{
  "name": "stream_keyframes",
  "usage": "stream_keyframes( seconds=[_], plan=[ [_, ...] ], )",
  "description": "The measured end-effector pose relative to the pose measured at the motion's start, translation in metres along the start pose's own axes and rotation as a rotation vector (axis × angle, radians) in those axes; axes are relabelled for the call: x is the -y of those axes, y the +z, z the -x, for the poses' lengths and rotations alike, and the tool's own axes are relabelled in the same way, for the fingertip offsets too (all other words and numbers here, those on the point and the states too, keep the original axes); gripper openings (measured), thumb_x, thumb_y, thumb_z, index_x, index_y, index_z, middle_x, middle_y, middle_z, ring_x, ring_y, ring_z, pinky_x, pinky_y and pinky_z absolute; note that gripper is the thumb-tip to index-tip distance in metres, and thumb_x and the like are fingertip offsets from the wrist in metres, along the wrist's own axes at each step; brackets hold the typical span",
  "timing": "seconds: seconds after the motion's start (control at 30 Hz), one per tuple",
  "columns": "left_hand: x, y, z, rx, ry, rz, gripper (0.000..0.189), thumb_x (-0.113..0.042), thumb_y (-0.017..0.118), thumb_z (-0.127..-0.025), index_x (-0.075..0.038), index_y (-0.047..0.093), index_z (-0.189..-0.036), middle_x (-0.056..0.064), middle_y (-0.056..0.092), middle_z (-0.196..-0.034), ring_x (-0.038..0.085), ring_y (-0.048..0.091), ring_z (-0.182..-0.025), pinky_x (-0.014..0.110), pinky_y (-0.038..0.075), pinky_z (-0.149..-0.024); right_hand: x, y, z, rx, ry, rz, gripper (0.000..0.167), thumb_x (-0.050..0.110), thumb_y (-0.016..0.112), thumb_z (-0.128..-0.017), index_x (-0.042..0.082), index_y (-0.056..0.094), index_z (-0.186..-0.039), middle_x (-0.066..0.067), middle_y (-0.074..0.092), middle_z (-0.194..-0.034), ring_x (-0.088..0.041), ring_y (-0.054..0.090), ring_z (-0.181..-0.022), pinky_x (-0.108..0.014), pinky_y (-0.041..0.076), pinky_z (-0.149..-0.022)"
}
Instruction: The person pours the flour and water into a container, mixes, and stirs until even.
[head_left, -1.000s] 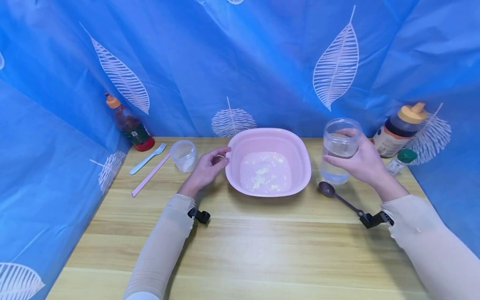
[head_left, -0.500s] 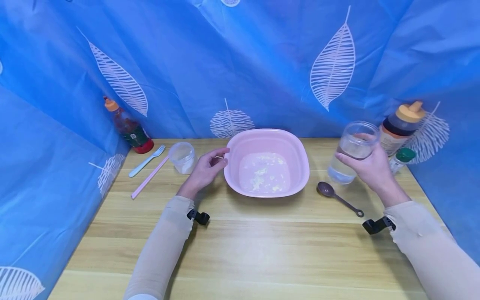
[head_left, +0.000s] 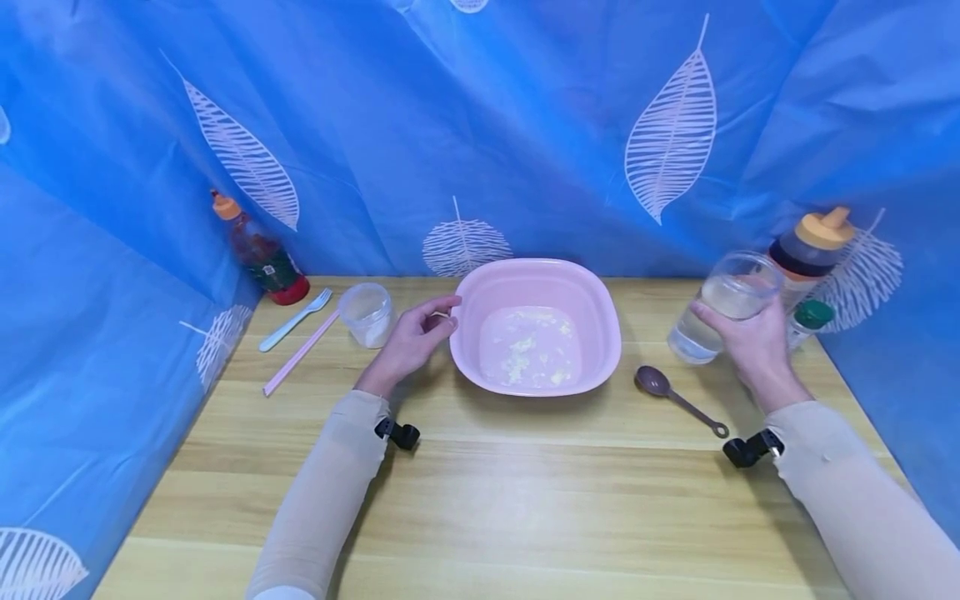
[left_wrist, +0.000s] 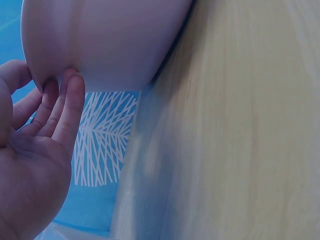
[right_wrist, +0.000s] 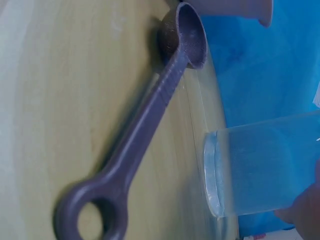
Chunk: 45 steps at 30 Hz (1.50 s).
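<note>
My left hand (head_left: 412,337) grips the left rim of a pink plastic basin (head_left: 603,333), its fingers against the outer wall in the left wrist view. Pale yellowish bits (head_left: 521,358) lie on the basin's floor. At the right, my right hand (head_left: 753,333) holds a clear plastic jar (head_left: 693,333) partly filled with clear liquid, thumb on the near side. In the right wrist view the jar (right_wrist: 260,165) has its base close to the tabletop; whether it touches cannot be told. A dark brown measuring spoon (head_left: 678,400) lies between basin and right wrist.
Behind the right hand stand a yellow-capped squeeze bottle (head_left: 813,246) and a small green-capped bottle (head_left: 808,321). Left of the basin are a small clear cup (head_left: 367,312), pink chopsticks (head_left: 300,354), a light blue fork (head_left: 296,319) and a red sauce bottle (head_left: 270,262). Blue cloth (head_left: 525,125) walls the back.
My right hand has carried the jar rightward, away from the basin and toward the yellow-capped bottle, uncovering the spoon's handle end. The left hand and basin have stayed put.
</note>
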<state>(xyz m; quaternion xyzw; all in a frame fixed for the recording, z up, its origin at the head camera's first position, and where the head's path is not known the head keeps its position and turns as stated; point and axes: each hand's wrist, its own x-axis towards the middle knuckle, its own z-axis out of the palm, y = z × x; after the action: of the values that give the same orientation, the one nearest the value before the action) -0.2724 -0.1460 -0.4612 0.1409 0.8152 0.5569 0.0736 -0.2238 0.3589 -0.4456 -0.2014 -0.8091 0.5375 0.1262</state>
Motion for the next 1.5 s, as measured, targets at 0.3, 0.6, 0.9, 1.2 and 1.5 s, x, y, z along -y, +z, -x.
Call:
stream_keyframes(
  seconds=[0.3, 0.6, 0.9, 1.2, 1.5],
  plan=[
    [0.0, 0.0, -0.001, 0.005, 0.002, 0.0, 0.046, -0.022, 0.066, -0.107, -0.013, 0.062, -0.152, 0.017, 0.067, -0.134, 0.027, 0.066, -0.111, 0.03, 0.056, -0.093, -0.003, -0.002, -0.012, 0.025, -0.065, 0.049, 0.103, 0.033, 0.09, -0.089, 0.027, 0.025, -0.169, -0.013, 0.039, -0.17, -0.029, 0.041, -0.153, -0.041, 0.028, -0.134],
    [0.001, 0.0, -0.002, 0.0, -0.007, 0.004, 0.045, -0.023, 0.066, -0.107, -0.013, 0.062, -0.151, 0.017, 0.066, -0.135, 0.027, 0.066, -0.111, 0.029, 0.056, -0.092, -0.004, -0.008, -0.025, 0.077, -0.079, 0.089, 0.116, 0.039, 0.088, -0.091, 0.039, 0.006, -0.172, -0.017, 0.024, -0.178, -0.038, 0.028, -0.163, -0.05, 0.017, -0.137],
    [-0.001, 0.0, -0.003, -0.002, -0.001, 0.024, 0.045, -0.022, 0.067, -0.106, -0.013, 0.063, -0.151, 0.017, 0.066, -0.134, 0.026, 0.066, -0.108, 0.039, 0.057, -0.093, 0.0, -0.008, -0.033, 0.05, -0.068, 0.109, 0.118, 0.047, 0.086, -0.091, 0.037, 0.001, -0.173, -0.011, 0.019, -0.181, -0.034, 0.022, -0.166, -0.049, 0.014, -0.138],
    [-0.003, 0.001, -0.004, 0.005, -0.004, 0.016, 0.045, -0.022, 0.066, -0.107, -0.014, 0.063, -0.151, 0.017, 0.066, -0.134, 0.025, 0.067, -0.108, 0.043, 0.058, -0.095, 0.001, -0.007, -0.036, 0.012, -0.023, 0.143, 0.12, 0.055, 0.082, -0.091, 0.037, -0.003, -0.173, -0.007, 0.013, -0.183, -0.031, 0.018, -0.168, -0.047, 0.012, -0.138],
    [-0.001, 0.0, -0.003, 0.004, -0.002, -0.005, 0.045, -0.022, 0.066, -0.107, -0.014, 0.062, -0.152, 0.017, 0.067, -0.134, 0.025, 0.066, -0.105, 0.047, 0.057, -0.094, 0.004, 0.0, -0.032, -0.005, 0.037, 0.105, 0.126, 0.061, 0.081, -0.089, 0.032, -0.008, -0.173, -0.004, 0.005, -0.184, -0.025, 0.01, -0.17, -0.042, 0.008, -0.138]
  ],
)
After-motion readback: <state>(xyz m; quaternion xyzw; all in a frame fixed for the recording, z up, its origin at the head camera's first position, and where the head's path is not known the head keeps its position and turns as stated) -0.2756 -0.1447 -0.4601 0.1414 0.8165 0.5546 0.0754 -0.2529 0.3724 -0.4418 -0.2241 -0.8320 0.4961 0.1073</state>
